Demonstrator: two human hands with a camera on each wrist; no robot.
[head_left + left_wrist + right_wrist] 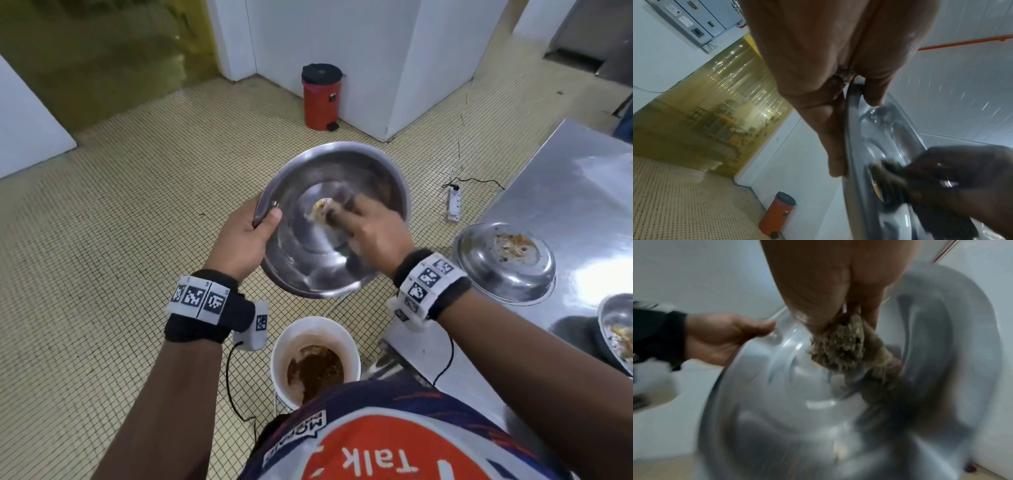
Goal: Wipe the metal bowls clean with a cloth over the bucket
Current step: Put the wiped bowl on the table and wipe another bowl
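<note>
Left hand grips the tilted metal bowl by its left rim; right hand pinches a soiled cloth inside, above the bucket, seen only from the head view.

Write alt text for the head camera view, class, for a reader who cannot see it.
A left hand grips the rim of a tilted metal bowl while the right hand rubs a cloth inside it, above a white bucket of brown slop. Two dirty bowls wait on a steel table.
</note>
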